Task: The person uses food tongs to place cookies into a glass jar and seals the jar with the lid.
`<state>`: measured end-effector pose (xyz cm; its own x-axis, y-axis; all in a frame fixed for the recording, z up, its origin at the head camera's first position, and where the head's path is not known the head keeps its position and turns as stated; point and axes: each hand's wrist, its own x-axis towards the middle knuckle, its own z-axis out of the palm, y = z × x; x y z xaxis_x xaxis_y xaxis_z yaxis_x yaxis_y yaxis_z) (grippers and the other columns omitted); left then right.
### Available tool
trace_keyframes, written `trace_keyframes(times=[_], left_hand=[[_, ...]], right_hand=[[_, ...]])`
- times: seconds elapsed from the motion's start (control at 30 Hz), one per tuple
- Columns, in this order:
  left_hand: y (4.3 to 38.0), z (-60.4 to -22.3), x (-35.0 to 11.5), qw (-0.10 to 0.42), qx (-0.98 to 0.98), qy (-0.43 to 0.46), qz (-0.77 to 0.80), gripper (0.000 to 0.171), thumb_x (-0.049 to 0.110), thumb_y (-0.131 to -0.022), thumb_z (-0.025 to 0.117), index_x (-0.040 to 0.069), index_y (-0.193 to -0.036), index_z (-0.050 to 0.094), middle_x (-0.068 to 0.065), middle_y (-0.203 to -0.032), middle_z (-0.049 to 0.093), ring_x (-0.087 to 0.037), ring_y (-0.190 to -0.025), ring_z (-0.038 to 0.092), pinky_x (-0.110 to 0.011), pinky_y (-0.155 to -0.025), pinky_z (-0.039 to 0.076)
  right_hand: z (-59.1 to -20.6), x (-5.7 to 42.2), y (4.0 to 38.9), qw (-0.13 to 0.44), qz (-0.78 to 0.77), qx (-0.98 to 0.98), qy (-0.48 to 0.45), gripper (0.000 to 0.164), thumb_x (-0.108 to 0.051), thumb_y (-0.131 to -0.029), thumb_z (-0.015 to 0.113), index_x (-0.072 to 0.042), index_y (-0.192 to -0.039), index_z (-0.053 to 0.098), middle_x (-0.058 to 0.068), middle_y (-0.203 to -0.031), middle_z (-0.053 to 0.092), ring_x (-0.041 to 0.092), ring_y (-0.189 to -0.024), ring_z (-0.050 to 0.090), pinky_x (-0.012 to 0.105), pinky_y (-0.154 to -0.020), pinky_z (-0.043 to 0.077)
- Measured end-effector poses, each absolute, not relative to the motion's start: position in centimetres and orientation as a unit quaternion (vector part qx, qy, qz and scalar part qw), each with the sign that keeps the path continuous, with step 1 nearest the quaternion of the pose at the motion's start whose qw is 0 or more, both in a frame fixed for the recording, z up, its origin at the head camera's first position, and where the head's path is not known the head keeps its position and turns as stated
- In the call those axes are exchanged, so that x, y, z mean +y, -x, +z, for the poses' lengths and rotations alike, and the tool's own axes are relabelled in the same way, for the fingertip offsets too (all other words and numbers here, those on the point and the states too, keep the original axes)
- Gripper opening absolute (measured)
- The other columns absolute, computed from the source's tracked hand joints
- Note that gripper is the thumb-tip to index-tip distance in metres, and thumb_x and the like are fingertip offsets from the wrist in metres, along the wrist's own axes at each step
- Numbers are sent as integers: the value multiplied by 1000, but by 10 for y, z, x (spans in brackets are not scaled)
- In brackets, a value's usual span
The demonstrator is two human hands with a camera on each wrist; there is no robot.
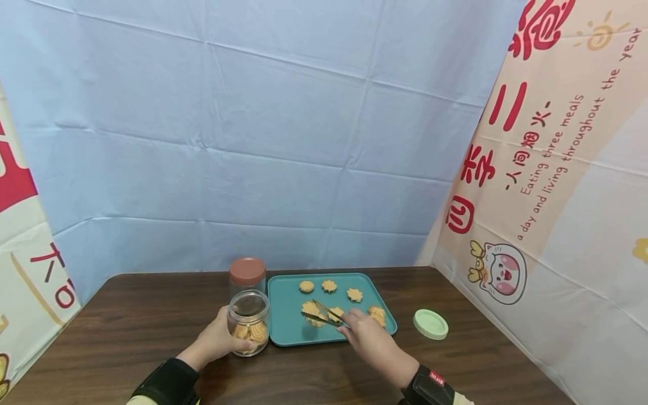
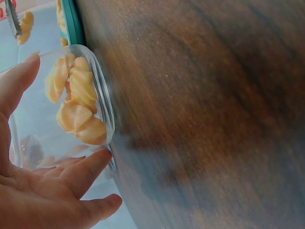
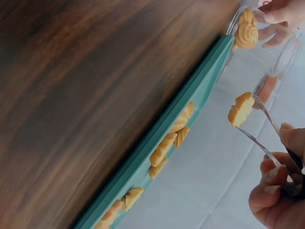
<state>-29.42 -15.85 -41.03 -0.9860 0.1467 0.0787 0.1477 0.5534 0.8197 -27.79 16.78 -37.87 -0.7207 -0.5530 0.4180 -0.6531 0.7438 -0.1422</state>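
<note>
My left hand [image 1: 217, 337] holds a clear jar [image 1: 248, 298] at its side, the thumb and fingers spread around it. The jar stands upright and uncovered on the table, with several swirled cookies [image 2: 81, 95] at its bottom. In my right hand [image 1: 372, 343] are metal tongs [image 3: 261, 146] with serrated tips. A scalloped cookie [image 3: 241, 109] is pinched between those tips, raised above the teal tray [image 1: 286, 334]. More cookies [image 1: 355, 295] lie spread over the tray, some overlapping near its right side.
Behind the held jar stands another jar with a reddish-brown lid [image 1: 247, 270]. A pale green round lid [image 1: 431, 324] lies on the dark wooden table [image 1: 152, 315] right of the tray. Blue cloth [image 1: 283, 140] hangs along the back, and printed cloth [image 1: 572, 225] at the right.
</note>
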Motion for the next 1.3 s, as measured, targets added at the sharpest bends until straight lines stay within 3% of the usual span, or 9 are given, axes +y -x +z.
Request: trace_keyframes(times=[0.33, 1.3], left_hand=[[295, -411, -159, -3, -876, 86, -475, 98, 13, -71, 88, -16, -140, 24, -31, -124, 52, -48, -114, 51, -60, -93, 41], [295, -411, -159, -8, -872, 81, -482, 98, 13, -71, 87, -15, -141, 24, -31, -125, 51, -49, -115, 50, -61, -93, 41]], right_hand=[[-374, 168, 279, 195, 148, -911, -333, 16, -8, -93, 65, 3, -105, 66, 5, -90, 59, 11, -75, 57, 23, -59, 47], [-354, 156, 277, 233, 166, -907, -311, 17, -8, -92, 66, 1, -107, 67, 2, -87, 55, 8, -69, 47, 25, -56, 43]])
